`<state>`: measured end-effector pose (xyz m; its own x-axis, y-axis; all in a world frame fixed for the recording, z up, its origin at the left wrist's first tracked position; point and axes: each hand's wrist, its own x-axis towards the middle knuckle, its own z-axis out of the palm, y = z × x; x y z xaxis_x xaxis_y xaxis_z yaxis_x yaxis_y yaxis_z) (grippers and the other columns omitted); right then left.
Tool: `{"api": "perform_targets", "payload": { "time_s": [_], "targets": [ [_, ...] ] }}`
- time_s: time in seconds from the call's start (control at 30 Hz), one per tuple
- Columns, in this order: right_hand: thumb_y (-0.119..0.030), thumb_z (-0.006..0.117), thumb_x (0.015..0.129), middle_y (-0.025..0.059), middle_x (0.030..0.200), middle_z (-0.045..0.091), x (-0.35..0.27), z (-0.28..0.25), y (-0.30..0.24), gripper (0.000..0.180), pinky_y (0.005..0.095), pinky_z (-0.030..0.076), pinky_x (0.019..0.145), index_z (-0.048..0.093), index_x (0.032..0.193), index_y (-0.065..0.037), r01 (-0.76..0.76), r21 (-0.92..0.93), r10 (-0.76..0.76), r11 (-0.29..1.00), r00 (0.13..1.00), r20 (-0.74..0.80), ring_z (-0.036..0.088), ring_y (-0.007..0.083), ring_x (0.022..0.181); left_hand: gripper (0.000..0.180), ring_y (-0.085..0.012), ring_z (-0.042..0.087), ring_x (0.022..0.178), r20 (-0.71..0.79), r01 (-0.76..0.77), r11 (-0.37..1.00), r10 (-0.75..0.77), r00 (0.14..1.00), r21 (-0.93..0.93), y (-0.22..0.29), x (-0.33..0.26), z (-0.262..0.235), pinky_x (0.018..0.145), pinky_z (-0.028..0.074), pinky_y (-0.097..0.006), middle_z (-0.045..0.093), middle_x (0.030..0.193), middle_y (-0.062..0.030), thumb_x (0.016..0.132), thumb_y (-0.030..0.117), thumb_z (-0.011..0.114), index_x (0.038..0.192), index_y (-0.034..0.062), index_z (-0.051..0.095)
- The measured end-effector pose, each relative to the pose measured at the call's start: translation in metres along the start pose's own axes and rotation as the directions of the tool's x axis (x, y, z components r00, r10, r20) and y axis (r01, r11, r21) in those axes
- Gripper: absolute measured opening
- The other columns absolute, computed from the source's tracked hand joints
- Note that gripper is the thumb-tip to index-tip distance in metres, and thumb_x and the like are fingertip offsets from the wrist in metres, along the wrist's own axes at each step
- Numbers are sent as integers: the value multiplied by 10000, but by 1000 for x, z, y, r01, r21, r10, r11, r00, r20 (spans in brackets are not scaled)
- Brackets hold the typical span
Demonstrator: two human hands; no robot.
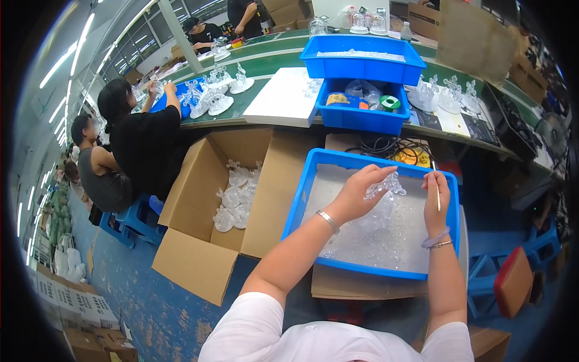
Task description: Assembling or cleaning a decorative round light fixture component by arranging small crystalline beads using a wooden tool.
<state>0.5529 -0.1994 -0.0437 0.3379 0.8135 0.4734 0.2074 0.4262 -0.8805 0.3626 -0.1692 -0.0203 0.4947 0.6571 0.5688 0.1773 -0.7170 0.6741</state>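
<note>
My left hand (360, 193) is closed around a clear plastic figurine (392, 184), held over the large blue tray (295, 211). My right hand (436, 202) pinches a thin pale stick (438, 196) with a darker upper end, upright just right of the figurine. Stick and figurine look apart. Below my hands, small clear bits (386, 244) lie scattered on the tray's pale lining, thickest near the middle. What the stick's tip is made of is too small to tell.
Left of the tray stands an open cardboard box (187, 187) holding several clear figurines (235, 199). Stacked blue bins (362, 75), a white foam slab (280, 99) and more figurines (446, 96) occupy the green bench. Black cables (386, 146) lie behind the tray. Two people (142, 133) sit at left.
</note>
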Motion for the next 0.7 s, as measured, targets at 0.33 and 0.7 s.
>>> {"api": "perform_targets", "payload": {
  "time_s": [0.33, 0.7],
  "targets": [
    [-187, 417, 852, -16, 664, 476, 3, -3, 12, 179, 174, 321, 592, 507, 800, -41, -137, -35, 140, 990, 981, 131, 418, 45, 640, 310, -116, 576, 709, 54, 279, 941, -274, 960, -193, -4, -1, -3, 683, 443, -252, 619, 836, -88, 755, 139, 595, 1046, 41, 557],
    [-298, 345, 888, -10, 677, 468, 4, 2, 4, 275, 175, 325, 577, 466, 902, -52, -155, 106, 150, 982, 987, 55, 392, 47, 614, 354, -105, 486, 925, 129, 320, 879, -293, 948, -354, -10, 2, -12, 802, 377, -250, 536, 1042, -55, 763, 115, 574, 1110, 78, 517]
  ]
}}
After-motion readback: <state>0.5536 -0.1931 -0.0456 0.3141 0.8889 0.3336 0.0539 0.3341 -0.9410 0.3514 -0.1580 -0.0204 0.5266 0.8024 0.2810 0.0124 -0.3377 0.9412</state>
